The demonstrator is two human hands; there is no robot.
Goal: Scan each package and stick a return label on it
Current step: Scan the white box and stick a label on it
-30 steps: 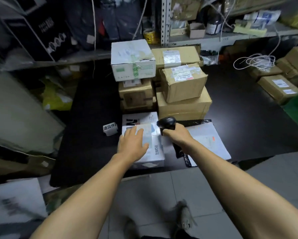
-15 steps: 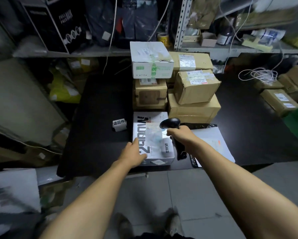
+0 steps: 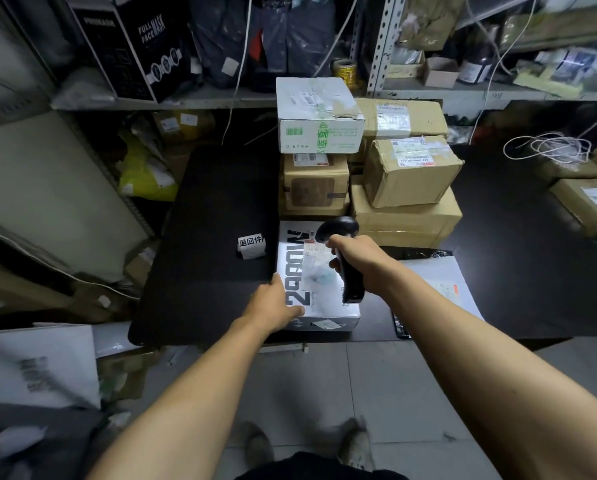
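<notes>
White printed package (image 3: 316,289) flat at the black table's (image 3: 207,216) near edge, label roll (image 3: 251,246) just beside

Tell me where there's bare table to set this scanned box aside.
Bare black table lies left of the white box and label roll, out to the table's left edge. Behind the box it's crowded with the carton stack; a white mailer lies right.
</notes>
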